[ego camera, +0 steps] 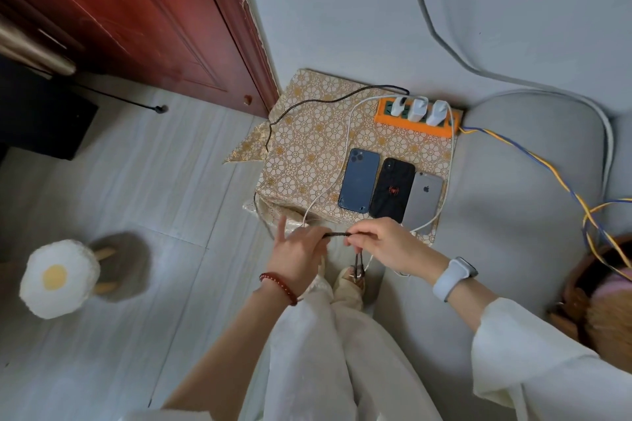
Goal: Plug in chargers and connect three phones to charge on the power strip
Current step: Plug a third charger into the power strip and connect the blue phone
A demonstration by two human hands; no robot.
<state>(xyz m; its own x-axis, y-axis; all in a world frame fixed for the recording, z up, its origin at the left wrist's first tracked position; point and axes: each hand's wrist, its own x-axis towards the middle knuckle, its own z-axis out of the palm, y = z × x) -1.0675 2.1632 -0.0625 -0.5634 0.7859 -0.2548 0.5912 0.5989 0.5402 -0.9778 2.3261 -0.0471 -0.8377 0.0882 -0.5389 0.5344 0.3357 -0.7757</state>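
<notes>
An orange power strip (386, 121) lies at the back of a small table with a gold flowered cloth (307, 133). Three white chargers (418, 108) stand plugged into it. Three phones lie face down in a row: a blue phone (359, 184), a black phone (393, 193) with a red spider, and a silver phone (424, 198). A black braided cable (337, 234) runs from the strip over the table's left side. My left hand (301, 249) and my right hand (383, 244) both pinch it in front of the table; its end dangles below my right hand. White cables (347, 143) trail off the table's front.
A red wooden door (136, 10) stands at the left behind the table. A grey sofa (513, 181) sits at the right, with a blue and yellow cord (533, 161) across it. A fried-egg cushion stool (60, 278) stands on the floor at the left. A brown basket (581, 301) is at far right.
</notes>
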